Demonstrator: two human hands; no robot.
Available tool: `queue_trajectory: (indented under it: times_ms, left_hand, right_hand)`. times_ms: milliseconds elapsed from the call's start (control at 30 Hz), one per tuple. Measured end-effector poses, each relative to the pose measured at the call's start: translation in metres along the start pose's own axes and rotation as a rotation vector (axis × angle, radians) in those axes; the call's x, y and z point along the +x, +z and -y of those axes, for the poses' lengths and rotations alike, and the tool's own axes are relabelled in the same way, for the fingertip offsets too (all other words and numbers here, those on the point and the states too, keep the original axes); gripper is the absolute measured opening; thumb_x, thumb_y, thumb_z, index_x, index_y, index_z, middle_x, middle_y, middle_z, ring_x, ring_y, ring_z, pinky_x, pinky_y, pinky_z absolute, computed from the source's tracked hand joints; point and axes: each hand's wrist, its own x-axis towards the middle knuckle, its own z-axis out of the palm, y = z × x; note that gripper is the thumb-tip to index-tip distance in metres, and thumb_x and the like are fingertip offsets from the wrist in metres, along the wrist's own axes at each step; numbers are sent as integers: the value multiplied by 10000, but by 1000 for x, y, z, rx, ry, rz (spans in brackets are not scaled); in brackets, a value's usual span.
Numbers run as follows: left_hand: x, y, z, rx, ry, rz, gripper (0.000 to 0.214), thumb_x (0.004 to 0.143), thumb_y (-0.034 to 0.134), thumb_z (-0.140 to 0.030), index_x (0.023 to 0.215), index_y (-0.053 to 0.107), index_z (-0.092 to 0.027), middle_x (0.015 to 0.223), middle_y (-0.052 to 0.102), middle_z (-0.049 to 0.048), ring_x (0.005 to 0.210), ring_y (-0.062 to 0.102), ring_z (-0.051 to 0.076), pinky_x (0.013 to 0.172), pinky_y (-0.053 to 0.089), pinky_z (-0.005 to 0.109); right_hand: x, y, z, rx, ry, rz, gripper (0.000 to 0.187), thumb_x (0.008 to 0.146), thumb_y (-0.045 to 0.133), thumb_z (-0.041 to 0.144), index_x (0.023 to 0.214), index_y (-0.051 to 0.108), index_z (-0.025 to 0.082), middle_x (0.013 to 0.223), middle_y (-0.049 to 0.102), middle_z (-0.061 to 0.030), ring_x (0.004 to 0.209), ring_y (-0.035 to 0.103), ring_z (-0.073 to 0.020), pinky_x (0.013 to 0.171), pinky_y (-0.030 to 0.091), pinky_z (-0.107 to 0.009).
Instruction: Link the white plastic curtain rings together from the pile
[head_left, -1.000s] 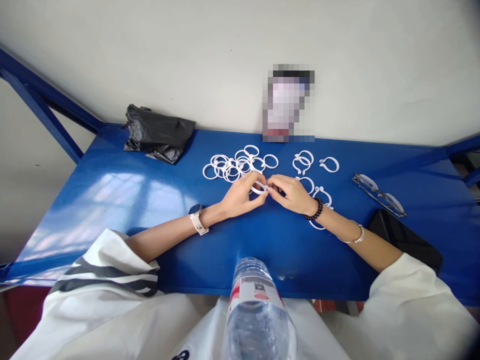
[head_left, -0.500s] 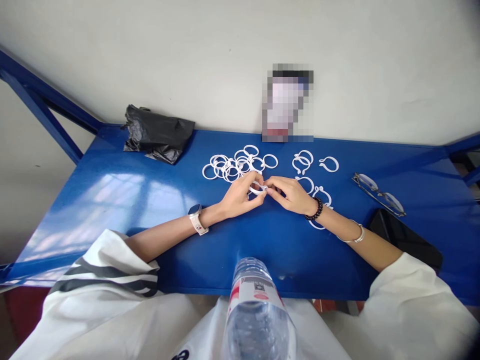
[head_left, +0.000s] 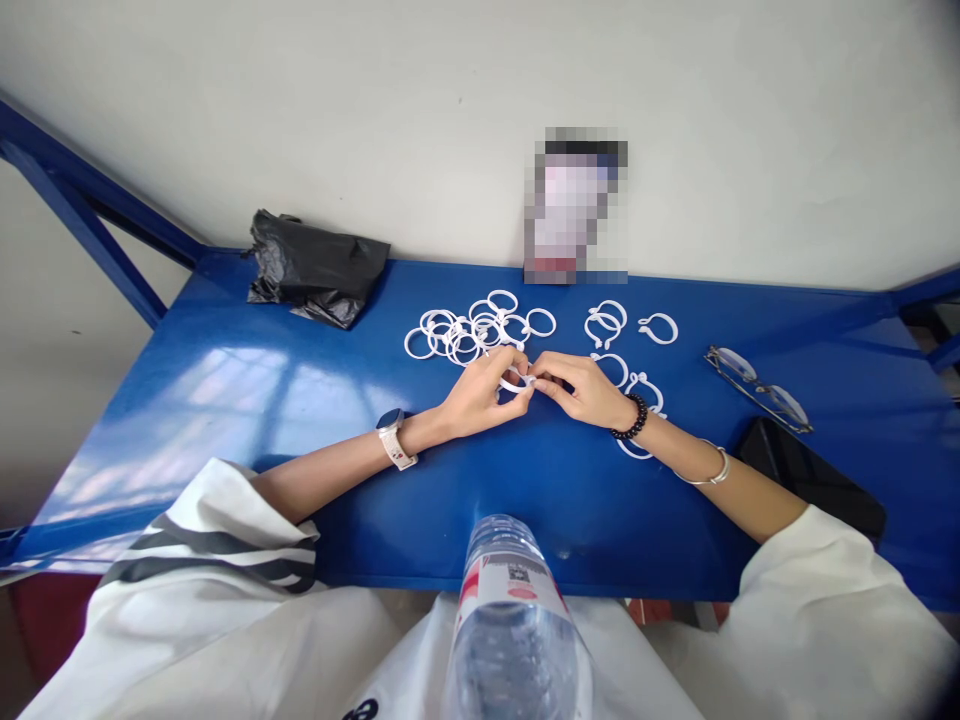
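Both hands meet over the middle of the blue table around one white plastic ring [head_left: 511, 386]. My left hand [head_left: 484, 392], with a watch on its wrist, is closed with the ring between thumb and fingers. Thumb and forefinger of my right hand [head_left: 581, 388] pinch the ring's right end, where its ends lie; the fingers partly hide that spot. Just behind my left hand lies a heap of white rings [head_left: 421, 344] that look closed. Around my right hand are several rings with a visible gap, one open ring [head_left: 663, 328] lying farthest right.
A crumpled black plastic bag [head_left: 319, 265] lies at the back left of the blue table [head_left: 420, 510]. Eyeglasses [head_left: 759, 388] and a black phone [head_left: 810, 480] are at the right. Close to my body stands a water bottle [head_left: 514, 630]. A pixelated object [head_left: 570, 210] leans on the wall.
Almost nothing differs. My fingers have shifted very slightly around the white ring, and both hands stay at the same place.
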Motion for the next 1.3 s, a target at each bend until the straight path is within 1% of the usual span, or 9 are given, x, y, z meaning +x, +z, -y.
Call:
queue_trajectory:
  times_ms: [200,400,567,767,867,1000,1067,1200,1300]
  left_hand:
    - [-1,1,0,-4,17,9,117,828,547,-243,865,448,-194,819,565,2,664,548,99,612,458,211]
    - [0,0,0,7,42,16,108,815,538,-228,846,441,-194,790,552,-6,648,517,97,589,429,204]
    - [1,0,-2,14,36,42,100,814,532,-234,830,442,-194,747,531,-14,631,494,98,571,404,203]
    - [1,0,0,-48,-57,6,173,830,562,-310,814,434,-194,705,518,-37,551,459,76,530,387,194]
    - [1,0,1,-41,-57,-10,177,839,567,-326,814,458,-189,715,531,-30,570,479,81,548,400,198]
    - [1,0,0,-16,-20,-48,140,853,556,-300,821,479,-188,760,557,-9,645,518,101,612,434,220]
    - [2,-1,-1,4,-8,-60,124,862,544,-289,822,480,-190,771,554,2,684,525,117,645,450,239]
    - [3,-1,-1,92,-16,-97,89,866,524,-258,819,479,-198,827,551,31,801,528,160,749,471,299]
    - [4,0,2,147,-39,-130,58,859,530,-224,831,484,-201,902,562,47,908,530,187,832,464,336]
  right_hand:
    - [1,-1,0,9,-19,-11,195,970,481,299,886,608,177,818,664,-47,731,628,-155,668,480,-262]
    - [1,-2,0,17,-1,16,249,973,472,341,849,617,181,786,665,-43,701,621,-155,657,476,-271]
    - [1,-2,0,19,-34,10,238,971,480,321,838,621,182,771,664,-39,682,612,-147,645,467,-262]
    - [0,-1,0,32,20,50,241,981,454,356,888,599,187,760,642,-18,622,577,-127,596,437,-245]
    - [-1,0,1,32,33,32,234,981,451,357,910,596,187,757,630,-13,616,565,-121,597,431,-243]
    - [-1,0,2,3,38,-18,198,972,465,328,931,598,186,769,625,-18,603,548,-119,595,436,-251]
    - [0,0,3,-24,42,-62,188,969,460,310,926,600,193,792,638,-31,640,563,-137,620,454,-268]
    - [2,-1,5,-125,88,-251,182,961,432,251,916,605,214,879,669,-59,837,608,-202,770,489,-348]
    - [3,-3,4,-262,158,-382,186,948,425,236,1003,602,228,1014,664,-82,997,590,-252,906,461,-440]
